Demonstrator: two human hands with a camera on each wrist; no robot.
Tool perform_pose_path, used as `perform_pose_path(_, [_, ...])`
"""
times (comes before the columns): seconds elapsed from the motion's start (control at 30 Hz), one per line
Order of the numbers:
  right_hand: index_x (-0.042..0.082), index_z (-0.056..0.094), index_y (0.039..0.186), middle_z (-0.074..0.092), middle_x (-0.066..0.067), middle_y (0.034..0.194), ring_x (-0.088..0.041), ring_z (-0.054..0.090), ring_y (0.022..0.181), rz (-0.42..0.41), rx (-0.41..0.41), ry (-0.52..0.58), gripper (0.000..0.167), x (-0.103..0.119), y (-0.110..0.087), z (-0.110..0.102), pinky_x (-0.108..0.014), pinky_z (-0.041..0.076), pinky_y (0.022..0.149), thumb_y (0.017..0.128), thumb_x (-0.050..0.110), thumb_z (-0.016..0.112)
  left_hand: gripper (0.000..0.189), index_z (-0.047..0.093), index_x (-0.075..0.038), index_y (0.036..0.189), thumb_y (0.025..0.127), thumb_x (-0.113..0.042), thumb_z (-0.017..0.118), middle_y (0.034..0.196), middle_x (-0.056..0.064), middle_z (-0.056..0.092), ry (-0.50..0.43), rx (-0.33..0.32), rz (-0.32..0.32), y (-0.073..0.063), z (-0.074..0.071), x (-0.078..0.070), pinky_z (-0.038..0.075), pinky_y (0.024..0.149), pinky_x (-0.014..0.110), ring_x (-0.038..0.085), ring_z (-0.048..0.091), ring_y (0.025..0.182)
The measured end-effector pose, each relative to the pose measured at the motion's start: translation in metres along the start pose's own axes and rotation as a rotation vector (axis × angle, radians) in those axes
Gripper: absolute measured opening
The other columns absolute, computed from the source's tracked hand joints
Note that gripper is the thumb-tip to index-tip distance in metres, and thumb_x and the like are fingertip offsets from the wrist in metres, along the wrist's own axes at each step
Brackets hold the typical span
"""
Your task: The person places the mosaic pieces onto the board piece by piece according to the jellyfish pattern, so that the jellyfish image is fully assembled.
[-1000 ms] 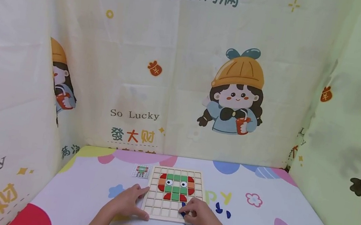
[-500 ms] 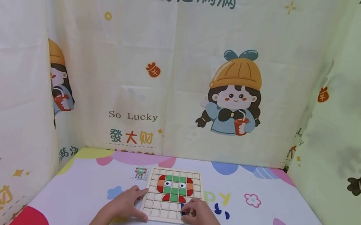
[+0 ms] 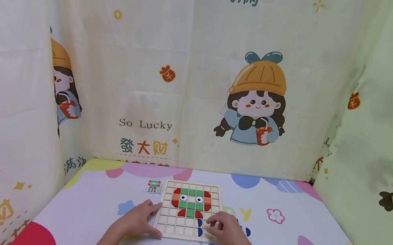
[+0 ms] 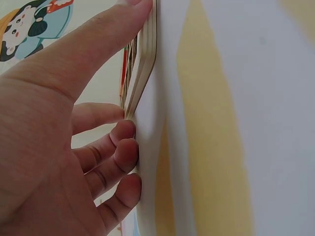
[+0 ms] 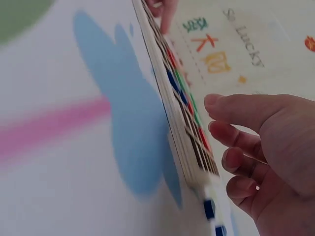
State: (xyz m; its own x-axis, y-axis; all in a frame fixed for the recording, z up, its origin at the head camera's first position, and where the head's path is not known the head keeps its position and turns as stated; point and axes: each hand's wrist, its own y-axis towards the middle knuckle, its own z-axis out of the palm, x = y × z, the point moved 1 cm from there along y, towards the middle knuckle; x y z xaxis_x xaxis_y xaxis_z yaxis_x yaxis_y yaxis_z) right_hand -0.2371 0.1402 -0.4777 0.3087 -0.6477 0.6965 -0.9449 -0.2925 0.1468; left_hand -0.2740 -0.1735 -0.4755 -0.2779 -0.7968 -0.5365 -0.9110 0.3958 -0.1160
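A wooden grid board lies on the table, holding red, green and orange pieces and two round eye pieces. Two dark blue curved pieces, an upper one and a lower one, lie in its lower right cells. My left hand touches the board's left edge with index finger and thumb; in the left wrist view its other fingers curl loosely beside the edge. Over the board's right side hovers my right hand, fingers loosely bent and apart, nothing between them in the right wrist view.
Loose dark blue pieces lie right of the board, one in plain sight and others partly behind the right hand. A small pattern card lies at the board's upper left. Printed cloth walls enclose the table.
The lower blue piece, earlier at my right fingertips, now lies in the grid below the upper one. My right hand has let go and shifted right. The left hand stays put.
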Motion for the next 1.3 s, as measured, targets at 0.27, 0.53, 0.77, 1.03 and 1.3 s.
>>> perform_pose_path(0.27, [0.013, 0.073, 0.093, 0.065, 0.003, 0.086, 0.001, 0.043, 0.063, 0.011, -0.128, -0.071, 0.015, -0.039, -0.025, -0.043, -0.02, 0.039, 0.057, 0.079, 0.013, 0.077, 0.104, 0.045, -0.014, 0.145, 0.059, -0.058, 0.084, 0.111, 0.004, 0.049, -0.004, 0.0, -0.005, 0.0, -0.002, -0.003, 0.045, 0.084, 0.043, 0.021, 0.046, 0.096])
perform_pose_path(0.53, [0.011, 0.073, 0.098, 0.06, 0.002, 0.087, 0.001, 0.041, 0.063, 0.085, -0.181, -0.133, 0.026, -0.065, -0.047, -0.061, -0.02, 0.037, 0.057, 0.073, 0.012, 0.081, 0.104, 0.045, -0.014, 0.145, 0.059, -0.058, 0.084, 0.108, 0.003, 0.049, 0.013, -0.004, -0.005, -0.001, -0.003, -0.002, 0.044, 0.082, 0.04, 0.02, 0.046, 0.094])
perform_pose_path(0.77, [0.013, 0.074, 0.097, 0.058, 0.003, 0.084, -0.001, 0.041, 0.064, 0.142, -0.185, -0.154, 0.023, -0.072, -0.046, -0.064, -0.02, 0.037, 0.059, 0.075, 0.011, 0.08, 0.104, 0.045, -0.013, 0.145, 0.059, -0.058, 0.084, 0.111, 0.004, 0.05, 0.01, -0.01, 0.007, 0.001, -0.001, 0.0, 0.046, 0.085, 0.044, 0.02, 0.046, 0.095])
perform_pose_path(1.03, [0.015, 0.073, 0.091, 0.057, 0.003, 0.081, -0.002, 0.042, 0.064, 0.125, -0.148, -0.164, 0.019, -0.073, -0.045, -0.061, -0.02, 0.038, 0.058, 0.074, 0.01, 0.079, 0.104, 0.045, -0.014, 0.145, 0.059, -0.057, 0.085, 0.109, 0.004, 0.049, 0.008, -0.001, -0.009, -0.001, 0.0, 0.0, 0.044, 0.083, 0.042, 0.021, 0.046, 0.095])
perform_pose_path(1.3, [0.014, 0.07, 0.089, 0.058, 0.004, 0.083, 0.001, 0.043, 0.063, 0.047, -0.191, -0.153, 0.017, -0.06, -0.041, -0.057, -0.019, 0.039, 0.056, 0.075, 0.013, 0.079, 0.104, 0.045, -0.014, 0.145, 0.06, -0.058, 0.084, 0.11, 0.003, 0.049, 0.011, -0.005, -0.008, -0.003, -0.001, -0.002, 0.045, 0.084, 0.042, 0.02, 0.046, 0.096])
